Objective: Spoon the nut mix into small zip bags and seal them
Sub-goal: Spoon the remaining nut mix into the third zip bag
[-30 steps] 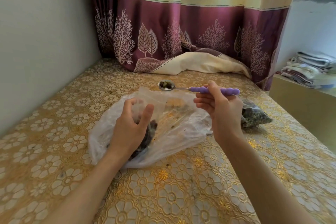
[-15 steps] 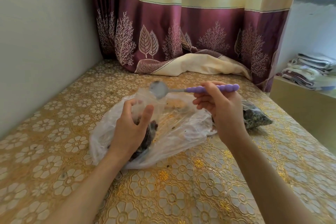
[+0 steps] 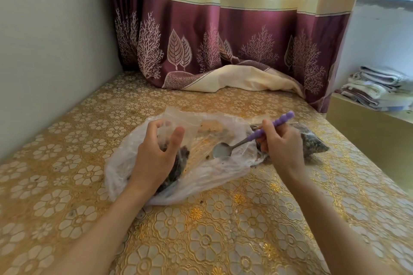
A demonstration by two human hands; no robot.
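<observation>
A large clear plastic bag point(image 3: 207, 176) lies spread on the gold floral tablecloth point(image 3: 201, 241). My left hand point(image 3: 156, 156) grips a small clear zip bag point(image 3: 174, 123) upright over it, with dark nut mix point(image 3: 181, 161) visible at its bottom. My right hand point(image 3: 281, 147) holds a spoon point(image 3: 252, 138) by its purple beaded handle. The spoon's metal bowl looks empty and rests low on the large bag, right of the small bag. A filled bag of dark nut mix point(image 3: 312, 143) lies behind my right hand, partly hidden.
A grey wall runs along the left. A maroon and cream curtain point(image 3: 223, 40) hangs at the back, its hem bunched on the table. Folded cloths point(image 3: 377, 89) are stacked on a ledge at the right, past the table's right edge.
The spoon was raised and loaded, then tipped at the small bag's mouth, and has now swung down and right, empty, onto the large bag. My left hand stayed on the small bag.
</observation>
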